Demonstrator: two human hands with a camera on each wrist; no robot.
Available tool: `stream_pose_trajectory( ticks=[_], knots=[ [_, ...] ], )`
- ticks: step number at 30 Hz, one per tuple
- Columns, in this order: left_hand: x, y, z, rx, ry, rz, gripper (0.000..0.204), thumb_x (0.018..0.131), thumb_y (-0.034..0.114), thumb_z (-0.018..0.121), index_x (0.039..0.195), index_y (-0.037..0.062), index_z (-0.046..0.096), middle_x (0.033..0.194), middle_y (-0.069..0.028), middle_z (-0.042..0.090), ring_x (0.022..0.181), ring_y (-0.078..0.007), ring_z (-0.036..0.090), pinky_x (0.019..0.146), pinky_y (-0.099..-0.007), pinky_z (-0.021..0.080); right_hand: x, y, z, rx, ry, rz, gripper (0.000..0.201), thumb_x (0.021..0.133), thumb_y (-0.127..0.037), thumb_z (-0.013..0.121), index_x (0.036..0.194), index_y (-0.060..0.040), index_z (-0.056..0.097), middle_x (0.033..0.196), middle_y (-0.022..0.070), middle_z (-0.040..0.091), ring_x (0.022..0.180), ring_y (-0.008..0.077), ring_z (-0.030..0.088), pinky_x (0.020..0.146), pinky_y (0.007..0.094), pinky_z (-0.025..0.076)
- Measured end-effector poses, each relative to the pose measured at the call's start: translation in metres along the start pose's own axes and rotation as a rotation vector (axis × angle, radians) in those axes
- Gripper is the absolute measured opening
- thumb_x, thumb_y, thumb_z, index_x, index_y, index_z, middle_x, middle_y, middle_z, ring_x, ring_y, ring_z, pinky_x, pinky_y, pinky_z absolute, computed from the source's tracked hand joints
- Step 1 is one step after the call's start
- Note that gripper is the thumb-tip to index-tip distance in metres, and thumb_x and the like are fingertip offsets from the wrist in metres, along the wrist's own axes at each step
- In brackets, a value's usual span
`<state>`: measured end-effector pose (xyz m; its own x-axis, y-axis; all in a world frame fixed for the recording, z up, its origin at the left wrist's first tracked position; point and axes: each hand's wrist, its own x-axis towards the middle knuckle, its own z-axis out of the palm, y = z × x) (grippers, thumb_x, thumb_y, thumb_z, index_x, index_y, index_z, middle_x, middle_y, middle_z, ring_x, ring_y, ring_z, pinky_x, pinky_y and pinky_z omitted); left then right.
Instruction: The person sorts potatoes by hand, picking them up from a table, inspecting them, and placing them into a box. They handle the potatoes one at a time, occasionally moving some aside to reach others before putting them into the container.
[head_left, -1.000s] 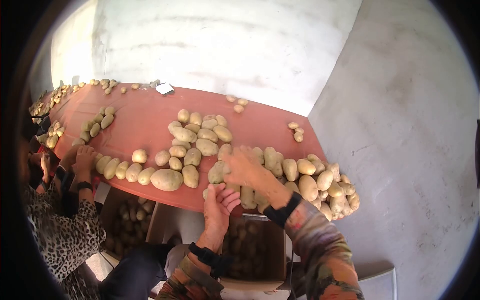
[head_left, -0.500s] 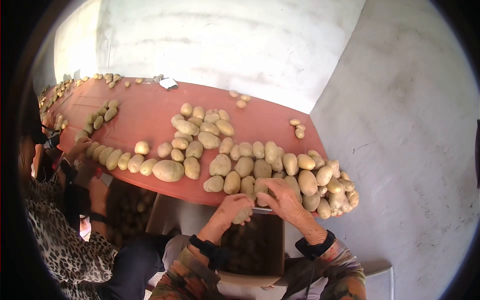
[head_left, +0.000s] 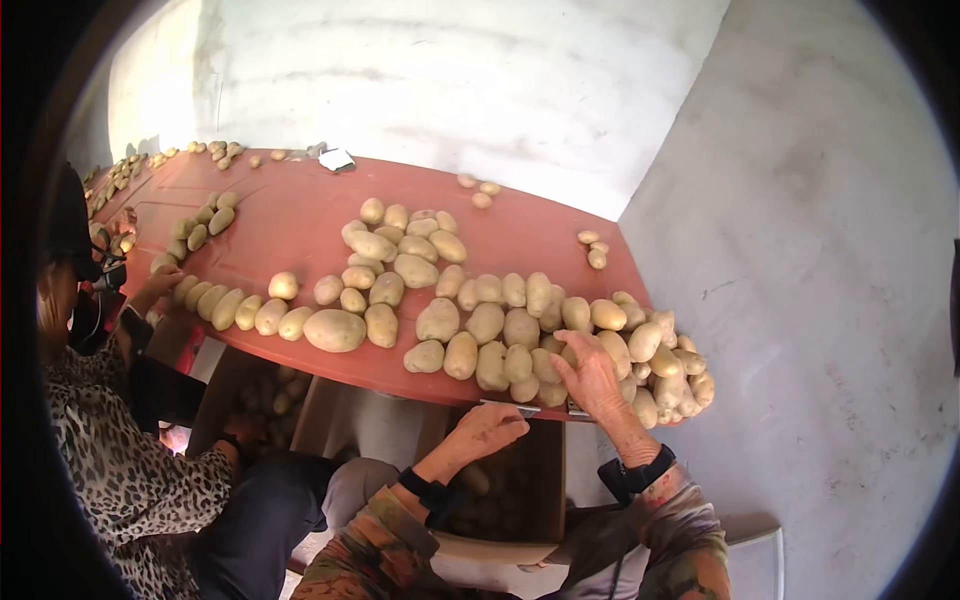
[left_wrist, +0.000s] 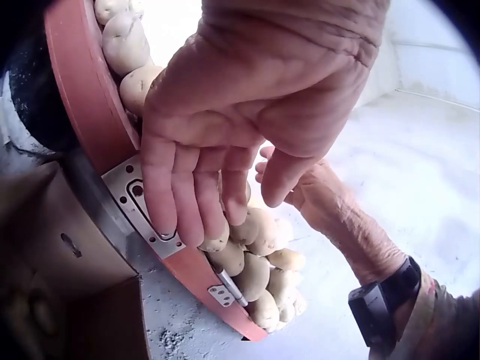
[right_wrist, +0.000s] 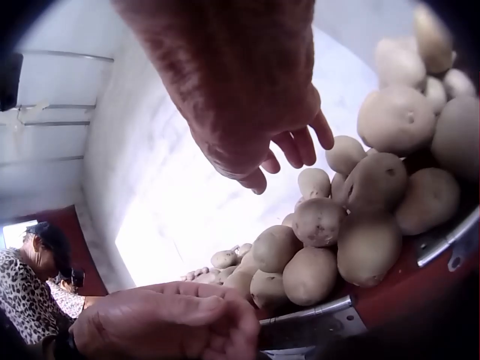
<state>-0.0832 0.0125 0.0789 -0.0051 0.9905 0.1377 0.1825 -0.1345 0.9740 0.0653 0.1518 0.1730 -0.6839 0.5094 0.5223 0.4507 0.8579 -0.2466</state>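
Potatoes (head_left: 521,328) lie in rows along the front edge of the red table (head_left: 300,200) and pile up at its right end. My left hand (head_left: 485,432) is just off that edge, above a cardboard box, palm down and empty; in the left wrist view the left hand (left_wrist: 247,97) has its fingers loosely extended. Over the front potatoes near the pile is my right hand (head_left: 597,385), its fingers spread. The right wrist view shows the right hand (right_wrist: 247,90) with bent, relaxed fingers and nothing in them, above potatoes (right_wrist: 310,276).
Below the table edge, an open cardboard box (head_left: 500,548) holds potatoes in shadow. To the left, a person in a leopard-print top (head_left: 120,470) reaches to the table's potatoes, beside another box. A white scrap (head_left: 336,160) lies at the back edge; metal hinges (left_wrist: 142,202) line the front.
The potato that my left hand held half a second ago is gone from it. Both hands drew apart, the right one moving rightward and up over the potatoes. The neighbour's near hand moved lower.
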Motion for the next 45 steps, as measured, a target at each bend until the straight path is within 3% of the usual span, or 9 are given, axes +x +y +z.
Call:
stream_pose_trajectory(
  ticks=[8, 16, 24, 33, 37, 39, 41, 43, 45],
  knots=[
    [0.001, 0.009, -0.003, -0.212, -0.049, -0.106, 0.025, 0.093, 0.027, 0.061, 0.096, 0.0025, 0.066, 0.077, 0.0006, 0.061, 0.072, -0.0082, 0.057, 0.064, -0.0235, 0.047, 0.048, 0.009, 0.02, -0.056, -0.124, 0.047, 0.047, 0.083, -0.017, 0.068, 0.125, -0.0037, 0.05, 0.121, 0.0208, 0.055, 0.112, 0.0408, 0.054, 0.092, 0.0475, 0.047],
    [0.003, 0.017, -0.011, -0.508, 0.128, -0.142, 0.023, 0.094, 0.026, 0.06, 0.099, 0.0043, 0.067, 0.08, -0.0003, 0.064, 0.075, -0.0086, 0.061, 0.069, -0.0248, 0.05, 0.1, 0.016, 0.039, -0.246, -0.223, 0.154, 0.054, 0.083, -0.024, 0.071, 0.129, -0.008, 0.046, 0.125, 0.0168, 0.052, 0.121, 0.0371, 0.05, 0.096, 0.0458, 0.046],
    [0.007, 0.01, -0.023, -0.65, 0.287, -0.126, 0.019, 0.096, 0.021, 0.06, 0.101, 0.0051, 0.068, 0.082, -0.0017, 0.067, 0.076, -0.0093, 0.064, 0.068, -0.0238, 0.051, 0.124, 0.023, 0.059, -0.329, -0.482, 0.253, 0.062, 0.083, -0.025, 0.07, 0.137, -0.0115, 0.042, 0.13, 0.02, 0.054, 0.126, 0.0364, 0.048, 0.111, 0.051, 0.028],
    [0.007, 0.01, -0.026, -0.707, 0.306, -0.072, 0.019, 0.097, 0.02, 0.058, 0.101, 0.0036, 0.067, 0.081, -0.0041, 0.068, 0.076, -0.0124, 0.066, 0.068, -0.0253, 0.054, 0.116, 0.025, 0.053, -0.289, -0.365, 0.138, 0.055, 0.08, -0.01, 0.067, 0.131, -0.015, 0.048, 0.121, 0.0218, 0.052, 0.114, 0.042, 0.053, 0.092, 0.0504, 0.049],
    [0.006, 0.005, -0.029, -0.765, 0.28, -0.055, 0.026, 0.099, 0.024, 0.055, 0.111, 0.0019, 0.063, 0.089, -0.0077, 0.067, 0.08, -0.0163, 0.067, 0.071, -0.0285, 0.055, 0.099, -0.005, 0.034, -0.171, -0.275, 0.128, 0.056, 0.078, -0.007, 0.065, 0.131, -0.0125, 0.049, 0.119, 0.0215, 0.052, 0.112, 0.0421, 0.054, 0.091, 0.0491, 0.05],
    [0.006, 0.013, -0.026, -0.856, 0.322, -0.055, 0.03, 0.099, 0.026, 0.055, 0.117, 0.0018, 0.059, 0.095, -0.0096, 0.066, 0.084, -0.0183, 0.067, 0.074, -0.0305, 0.056, 0.08, -0.022, 0.031, -0.014, -0.159, -0.025, 0.058, 0.077, -0.004, 0.064, 0.133, -0.0103, 0.047, 0.118, 0.0198, 0.053, 0.108, 0.0413, 0.055, 0.09, 0.0477, 0.049],
    [0.008, 0.019, -0.022, -0.947, 0.361, -0.052, 0.035, 0.1, 0.028, 0.055, 0.123, 0.0016, 0.055, 0.101, -0.0115, 0.065, 0.087, -0.0203, 0.067, 0.077, -0.0325, 0.056, 0.055, -0.054, 0.019, 0.053, -0.199, -0.023, 0.059, 0.078, -0.005, 0.065, 0.134, -0.0089, 0.046, 0.117, 0.0201, 0.053, 0.107, 0.0411, 0.055, 0.089, 0.0467, 0.049],
    [0.01, 0.023, -0.019, -1.145, 0.405, 0.078, 0.04, 0.1, 0.026, 0.054, 0.132, 0.0036, 0.047, 0.112, -0.0139, 0.059, 0.091, -0.0211, 0.066, 0.076, -0.0327, 0.057, 0.031, -0.071, 0.019, 0.125, -0.233, -0.024, 0.059, 0.079, -0.007, 0.066, 0.135, -0.0075, 0.046, 0.116, 0.0203, 0.053, 0.107, 0.0409, 0.055, 0.089, 0.0456, 0.048],
    [0.01, 0.021, -0.018, -1.127, 0.429, 0.091, 0.037, 0.098, 0.027, 0.056, 0.127, 0.0043, 0.05, 0.107, -0.0131, 0.061, 0.089, -0.0207, 0.067, 0.072, -0.032, 0.057, 0.01, -0.078, 0.023, 0.228, -0.221, -0.138, 0.059, 0.082, -0.01, 0.069, 0.136, -0.0066, 0.045, 0.116, 0.0201, 0.053, 0.105, 0.0407, 0.056, 0.087, 0.0433, 0.049]
  ],
)
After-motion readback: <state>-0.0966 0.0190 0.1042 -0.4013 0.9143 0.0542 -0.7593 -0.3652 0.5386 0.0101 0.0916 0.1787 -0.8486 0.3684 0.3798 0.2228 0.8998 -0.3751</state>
